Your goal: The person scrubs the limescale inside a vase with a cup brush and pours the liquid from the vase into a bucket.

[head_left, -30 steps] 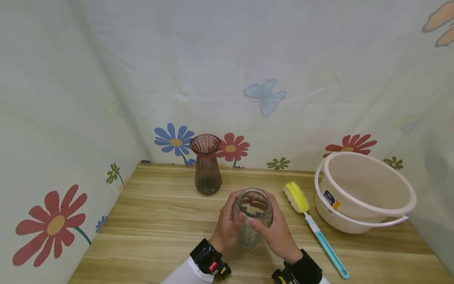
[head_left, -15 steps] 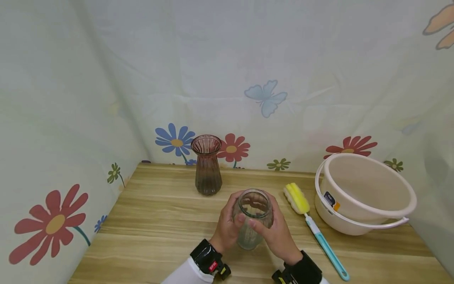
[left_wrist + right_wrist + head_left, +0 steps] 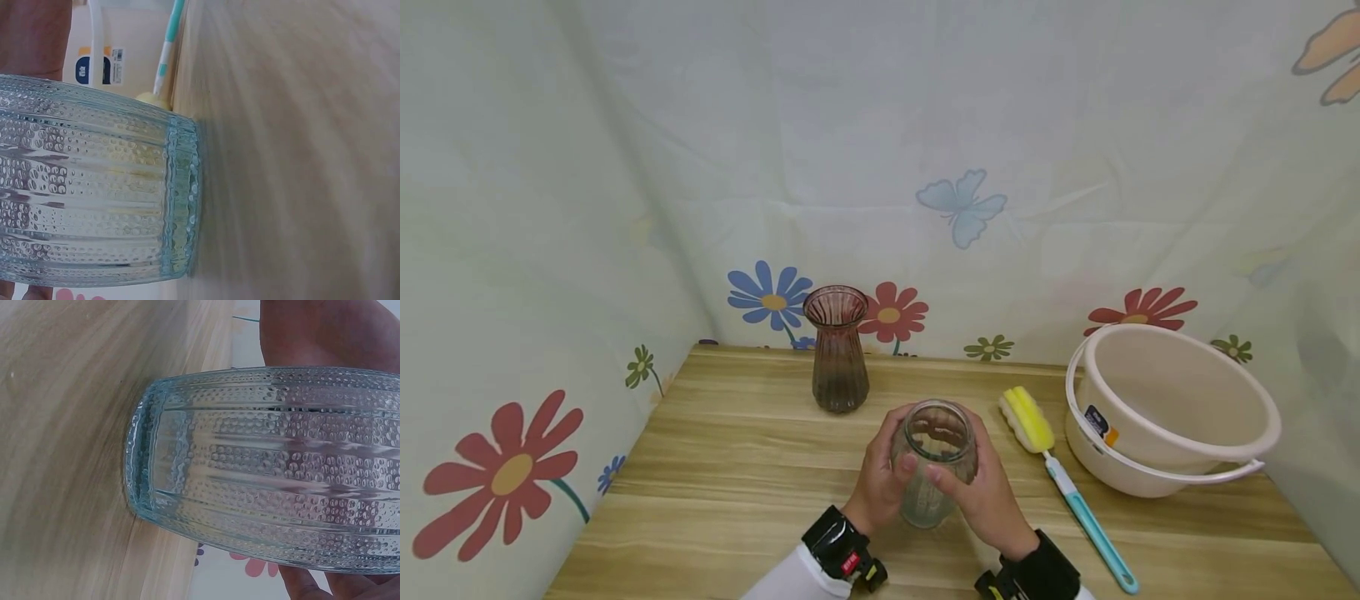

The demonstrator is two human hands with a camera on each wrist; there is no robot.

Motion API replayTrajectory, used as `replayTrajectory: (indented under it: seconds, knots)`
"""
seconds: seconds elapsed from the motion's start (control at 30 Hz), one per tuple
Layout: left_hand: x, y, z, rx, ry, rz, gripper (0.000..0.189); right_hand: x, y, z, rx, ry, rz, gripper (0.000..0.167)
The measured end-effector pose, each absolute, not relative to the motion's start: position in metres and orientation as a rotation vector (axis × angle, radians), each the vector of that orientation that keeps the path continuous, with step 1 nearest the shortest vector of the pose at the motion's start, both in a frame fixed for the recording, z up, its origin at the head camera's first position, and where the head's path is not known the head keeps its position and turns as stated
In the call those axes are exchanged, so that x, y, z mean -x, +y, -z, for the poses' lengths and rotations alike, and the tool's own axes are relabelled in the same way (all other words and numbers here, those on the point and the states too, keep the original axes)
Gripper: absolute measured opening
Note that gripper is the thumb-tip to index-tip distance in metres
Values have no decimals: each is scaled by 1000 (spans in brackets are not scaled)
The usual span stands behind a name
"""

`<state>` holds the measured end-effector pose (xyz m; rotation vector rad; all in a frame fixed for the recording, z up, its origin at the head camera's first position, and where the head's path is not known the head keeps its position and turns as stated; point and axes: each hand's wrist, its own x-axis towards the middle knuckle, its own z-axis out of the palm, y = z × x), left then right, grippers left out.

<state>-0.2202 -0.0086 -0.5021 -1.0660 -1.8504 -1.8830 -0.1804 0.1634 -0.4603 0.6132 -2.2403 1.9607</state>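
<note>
A clear glass jar (image 3: pixel 927 498) with a round open mouth stands upright near the front middle of the table. My left hand (image 3: pixel 883 475) grips its left side and my right hand (image 3: pixel 988 487) its right side, both thumbs lying across the near face. In the left wrist view the jar (image 3: pixel 94 187) shows dotted, ribbed glass and a thick base against the wood. From the right wrist the jar's base (image 3: pixel 140 456) likewise meets the tabletop. Most of the fingers are hidden behind the glass in the head view.
A purple-tinted ribbed glass vase (image 3: pixel 840 367) stands farther back, left of the jar. To the right lies a bottle brush (image 3: pixel 1093 525) with a yellow sponge head. Beyond it sits a cream bucket (image 3: pixel 1120 462) holding a matching basin (image 3: pixel 1150 417). A patterned curtain (image 3: pixel 850 167) closes off the back.
</note>
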Motion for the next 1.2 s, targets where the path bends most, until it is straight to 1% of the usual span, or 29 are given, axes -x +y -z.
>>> replayTrajectory:
  seconds: [0.47, 0.9, 1.03, 1.2]
  knots:
    - [220, -8, 504, 1060, -1871, 1835, 64, 181, 168, 464, -704, -2226, -1946, 74]
    - [220, -10, 507, 1027, -1917, 1865, 64, 186, 175, 462, -726, -2288, -1974, 78]
    - [220, -10, 508, 1037, -1899, 1917, 62, 187, 177, 463, -686, -2340, -1990, 82]
    - [221, -11, 510, 1051, -1862, 2006, 55, 187, 178, 466, -577, -2409, -2056, 90]
